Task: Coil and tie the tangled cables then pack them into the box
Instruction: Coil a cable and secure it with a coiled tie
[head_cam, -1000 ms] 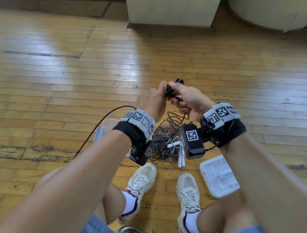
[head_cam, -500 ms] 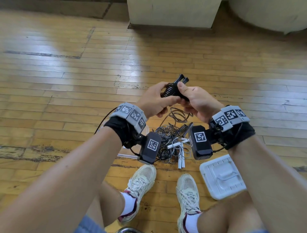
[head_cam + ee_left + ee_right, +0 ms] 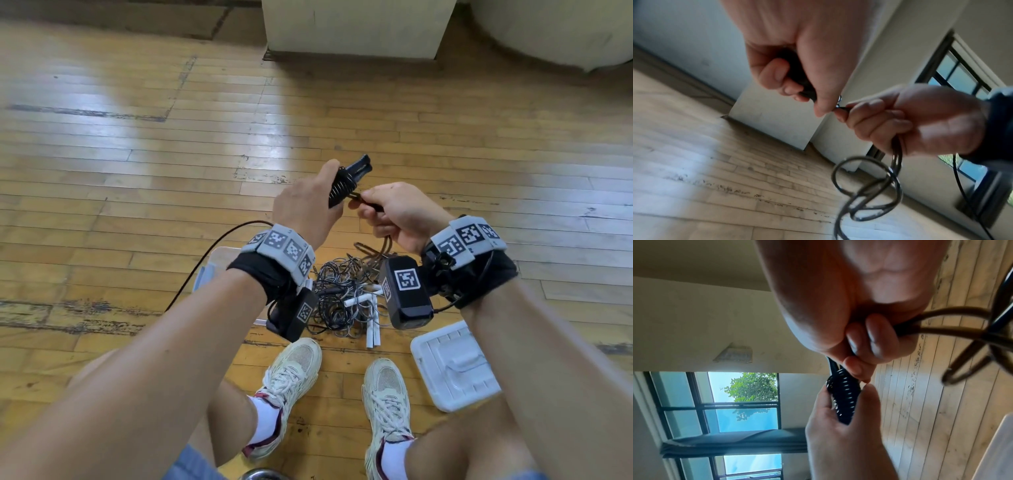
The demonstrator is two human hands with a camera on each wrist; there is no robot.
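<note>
A seated person's left hand point(image 3: 305, 209) grips a wound black cable bundle point(image 3: 344, 185) above the tangled cables point(image 3: 342, 294) on the floor, right hand point(image 3: 400, 212) pinching its loose end, which should stay taut while tucked

A worn wooden plank floor point(image 3: 137, 178) is carrying everything; a tangled heap of dark cables point(image 3: 339, 291) with white connectors point(image 3: 371, 329) is lying on it just ahead of two pale sneakers point(image 3: 291, 373); a clear plastic box point(image 3: 212, 270) is sitting just left of the heap. A white lid point(image 3: 455, 366) is lying on the boards to the right, beside the right shoe.
</note>
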